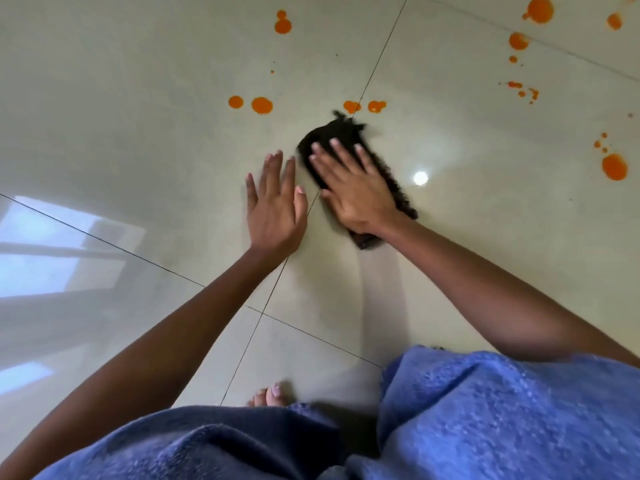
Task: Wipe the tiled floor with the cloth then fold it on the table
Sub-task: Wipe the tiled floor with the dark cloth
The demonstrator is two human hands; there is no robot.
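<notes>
You'll see orange splashes (262, 105) scattered from 11 to 2 o'clock, with the biggest blot (614, 167) at 3. Blue fleecy fabric (485, 410) spreads across 5 to 7, bare toes (273, 396) just above it. A window reflection (52, 244) glints at 9.

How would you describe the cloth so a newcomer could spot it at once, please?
Find the glossy tiled floor spattered with orange spots. Near its middle, under the flat right hand, lies the cloth: the only black, fringed thing there.
</notes>
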